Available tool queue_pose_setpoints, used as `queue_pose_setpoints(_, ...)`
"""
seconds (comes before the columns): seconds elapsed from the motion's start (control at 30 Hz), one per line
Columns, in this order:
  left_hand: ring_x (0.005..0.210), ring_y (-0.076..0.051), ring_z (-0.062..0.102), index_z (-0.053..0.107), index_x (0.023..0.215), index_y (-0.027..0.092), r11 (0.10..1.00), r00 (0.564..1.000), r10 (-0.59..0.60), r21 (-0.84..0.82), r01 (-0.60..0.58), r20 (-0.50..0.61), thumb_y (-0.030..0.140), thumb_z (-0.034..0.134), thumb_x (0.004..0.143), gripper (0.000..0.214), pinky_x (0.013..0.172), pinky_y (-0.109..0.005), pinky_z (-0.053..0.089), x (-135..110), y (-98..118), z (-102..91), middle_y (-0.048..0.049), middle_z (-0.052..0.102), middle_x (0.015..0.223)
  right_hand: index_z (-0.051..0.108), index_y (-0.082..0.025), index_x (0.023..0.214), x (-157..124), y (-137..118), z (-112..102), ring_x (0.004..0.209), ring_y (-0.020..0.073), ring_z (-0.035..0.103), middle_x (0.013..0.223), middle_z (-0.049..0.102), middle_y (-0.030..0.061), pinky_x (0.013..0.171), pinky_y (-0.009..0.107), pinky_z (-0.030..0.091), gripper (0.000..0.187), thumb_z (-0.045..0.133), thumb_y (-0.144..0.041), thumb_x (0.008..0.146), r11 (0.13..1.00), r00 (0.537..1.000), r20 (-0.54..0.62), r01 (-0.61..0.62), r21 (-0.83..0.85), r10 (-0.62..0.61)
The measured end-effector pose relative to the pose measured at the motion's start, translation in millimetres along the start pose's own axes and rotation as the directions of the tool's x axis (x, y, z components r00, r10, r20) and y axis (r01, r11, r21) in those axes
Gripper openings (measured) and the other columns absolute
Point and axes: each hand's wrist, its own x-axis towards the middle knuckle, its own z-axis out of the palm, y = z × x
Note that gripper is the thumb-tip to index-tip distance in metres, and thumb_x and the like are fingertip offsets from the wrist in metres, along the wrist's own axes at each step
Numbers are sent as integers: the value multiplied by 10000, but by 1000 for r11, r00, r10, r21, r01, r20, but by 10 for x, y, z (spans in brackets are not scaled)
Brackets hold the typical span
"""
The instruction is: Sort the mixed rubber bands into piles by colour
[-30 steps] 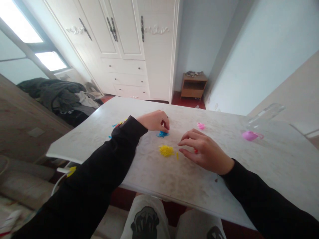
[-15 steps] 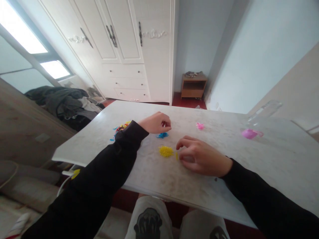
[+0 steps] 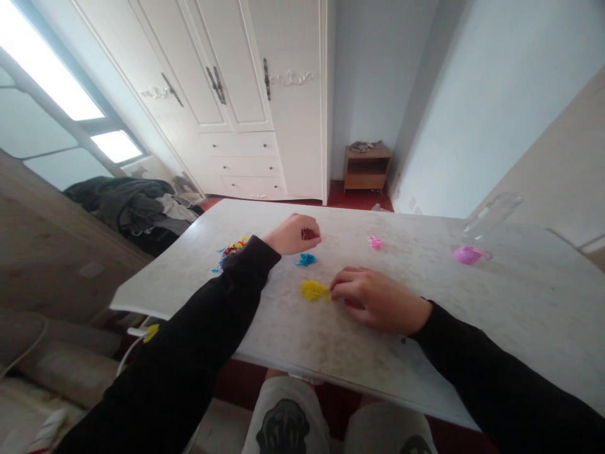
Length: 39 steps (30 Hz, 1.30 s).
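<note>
Yellow pile (image 3: 314, 290) lies mid-table, compact, with the right hand (image 3: 373, 299) just beside it on its right.

Head view, sole view supplied.

Right hand: palm down, fingers curled under, tips on the table (image 3: 425, 359) and touching or all but touching the yellow pile. Whether anything is pinched beneath them cannot be told, as the knuckles hide the tips.

Left hand (image 3: 293, 234): closed to a loose fist, resting on the table just beyond the blue pile (image 3: 306, 259) and apart from it. A small red bit (image 3: 309, 234) shows between thumb and fingers, apparently gripped.

Other stock: a mixed pile (image 3: 230, 249) of many colours lies partly behind the left sleeve. A pink pile (image 3: 375, 242) lies well right of the blue one. A pink lid (image 3: 466, 255) and a clear jar (image 3: 491, 214) are at the far right. No piles are merged.

Assessment: the work reads as parting small pieces by colour. To do this step well, the right fingertips should set any piece down low at the yellow pile's edge and nudge it inward rather than flick it. The pieces look light and the top looks smooth. The red bit should be held clear of the blue pile, which is the nearest risk of mixing. The left sleeve is best lifted off the mixed pile.
</note>
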Motion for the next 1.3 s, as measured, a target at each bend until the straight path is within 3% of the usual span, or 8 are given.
queue_pose_setpoints(0.27, 589, -100, 530, 709, 726, 145, 1000, 998, -7, 28, 9, -65, 197, 634, 795, 115, 594, -230, 436, -33, 67, 11, -25, 624, 700, 753, -192, 993, -8, -10, 12, 1017, 238, 639, 1056, 704, 88, 935, 400, 520, 339, 598, 7, 766, 1000, 1000, 21, -4, -6, 4)
queue_pose_setpoints(0.37, 587, -103, 531, 708, 728, 146, 998, 988, -55, 25, 59, -142, 210, 624, 809, 132, 600, -235, 444, -73, 88, -38, -27, 630, 692, 748, -190, 939, -13, 23, 28, 1001, 230, 635, 1016, 704, 79, 929, 383, 517, 389, 557, 57, 708, 1000, 1000, -9, 2, 19, -2)
queue_pose_setpoints(0.47, 618, -112, 561, 693, 726, 148, 984, 947, -171, -5, 176, -271, 239, 621, 820, 149, 603, -234, 446, -155, 51, -201, -33, 655, 705, 735, -187, 894, -20, 81, 27, 972, 221, 634, 974, 704, 71, 892, 361, 519, 415, 521, 85, 666, 1000, 998, -53, -14, 18, 15)
queue_pose_setpoints(0.6, 635, -119, 555, 701, 727, 137, 930, 861, -322, 39, 366, -393, 294, 633, 812, 191, 610, -242, 425, -382, -75, -590, -27, 662, 684, 732, -182, 879, -40, 128, 8, 931, 209, 639, 959, 699, 71, 871, 355, 518, 366, 531, 68, 702, 1000, 995, -92, -26, 5, 26)
queue_pose_setpoints(0.77, 588, -124, 540, 700, 696, 125, 831, 806, -502, 82, 550, -312, 330, 649, 761, 222, 595, -246, 415, -821, -287, -1082, -19, 637, 601, 729, -174, 872, -48, 143, 12, 939, 212, 643, 969, 691, 79, 881, 362, 517, 300, 552, 36, 750, 999, 996, -76, -44, 7, 44)
queue_pose_setpoints(0.9, 586, -133, 565, 728, 729, 134, 714, 728, -659, 146, 685, -191, 345, 688, 705, 215, 579, -234, 419, -1195, -434, -1291, -28, 675, 616, 724, -173, 861, -44, 146, 24, 938, 211, 644, 980, 683, 80, 883, 364, 515, 276, 553, 21, 765, 999, 996, -67, -54, -5, 54)
queue_pose_setpoints(1.13, 621, -146, 606, 745, 724, 148, 625, 650, -755, 210, 752, -82, 304, 749, 634, 180, 610, -231, 461, -1607, -576, -1165, -39, 730, 689, 707, -184, 841, -53, 156, 15, 938, 217, 646, 980, 678, 79, 871, 364, 511, 250, 551, 2, 782, 999, 995, -89, -44, -11, 42)
queue_pose_setpoints(1.3, 657, -152, 614, 745, 729, 160, 605, 644, -761, 280, 746, -72, 248, 685, 675, 119, 660, -237, 480, -1658, -583, -1078, -28, 722, 713, 705, -189, 859, -57, 186, 17, 959, 227, 636, 1001, 672, 83, 890, 377, 494, 240, 547, -17, 802, 999, 997, -73, -40, -2, 40)
